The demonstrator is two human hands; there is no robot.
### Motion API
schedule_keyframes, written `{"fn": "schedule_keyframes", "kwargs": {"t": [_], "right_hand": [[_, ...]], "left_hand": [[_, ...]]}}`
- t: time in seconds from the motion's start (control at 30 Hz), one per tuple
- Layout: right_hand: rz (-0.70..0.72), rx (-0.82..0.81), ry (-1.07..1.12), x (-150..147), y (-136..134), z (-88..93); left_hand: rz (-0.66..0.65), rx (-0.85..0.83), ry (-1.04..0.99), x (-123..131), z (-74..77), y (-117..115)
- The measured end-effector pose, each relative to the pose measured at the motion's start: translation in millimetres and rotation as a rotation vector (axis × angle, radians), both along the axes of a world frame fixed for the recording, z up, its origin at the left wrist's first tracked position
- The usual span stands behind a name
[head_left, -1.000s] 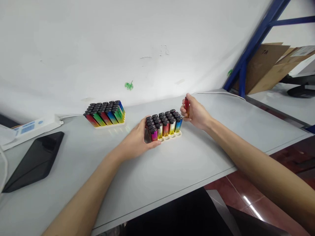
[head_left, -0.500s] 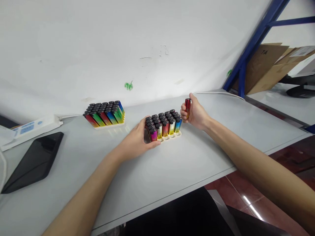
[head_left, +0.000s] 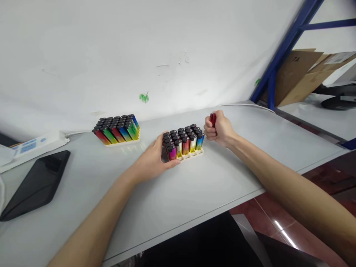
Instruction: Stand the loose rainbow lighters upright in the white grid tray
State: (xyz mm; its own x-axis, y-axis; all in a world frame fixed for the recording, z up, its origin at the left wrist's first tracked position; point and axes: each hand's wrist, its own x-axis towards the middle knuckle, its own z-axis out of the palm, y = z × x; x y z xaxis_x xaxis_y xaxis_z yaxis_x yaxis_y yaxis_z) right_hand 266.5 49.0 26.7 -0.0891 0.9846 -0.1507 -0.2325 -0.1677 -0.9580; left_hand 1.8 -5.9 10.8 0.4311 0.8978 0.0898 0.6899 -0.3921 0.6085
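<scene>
Several black-topped coloured lighters stand upright in a pale tray (head_left: 191,156) at the middle of the table. My left hand (head_left: 155,157) grips this tray's left side, its thumb at the front corner beside a magenta lighter (head_left: 172,152). Empty holes show along the tray's front edge. To the right of the tray, my right hand (head_left: 219,128) is closed around a red lighter (head_left: 213,118), held upright above the table; its lower part is hidden by the fingers. A second pale tray (head_left: 122,143), also filled with lighters, sits at the back left.
On the left lie a black phone (head_left: 37,181) and a white power strip (head_left: 36,148). A white cable (head_left: 247,105) runs along the wall at the back right. Beyond the table's right end are a blue metal frame (head_left: 272,85) and cardboard boxes (head_left: 299,78).
The fingers of my right hand have wrapped further round the red lighter, and its thumb has come down over the top. My left hand still holds the tray.
</scene>
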Motion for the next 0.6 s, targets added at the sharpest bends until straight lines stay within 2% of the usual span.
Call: {"fn": "schedule_keyframes", "kwargs": {"t": [0.3,0.6], "right_hand": [[-0.007,-0.010,-0.007,0.1,-1.2,1.8],[0.026,0.019,-0.045,-0.8,0.2,-4.1]], "left_hand": [[-0.009,0.003,-0.010,0.3,0.1,0.2],[-0.010,0.002,-0.020,0.5,1.0,-0.7]]}}
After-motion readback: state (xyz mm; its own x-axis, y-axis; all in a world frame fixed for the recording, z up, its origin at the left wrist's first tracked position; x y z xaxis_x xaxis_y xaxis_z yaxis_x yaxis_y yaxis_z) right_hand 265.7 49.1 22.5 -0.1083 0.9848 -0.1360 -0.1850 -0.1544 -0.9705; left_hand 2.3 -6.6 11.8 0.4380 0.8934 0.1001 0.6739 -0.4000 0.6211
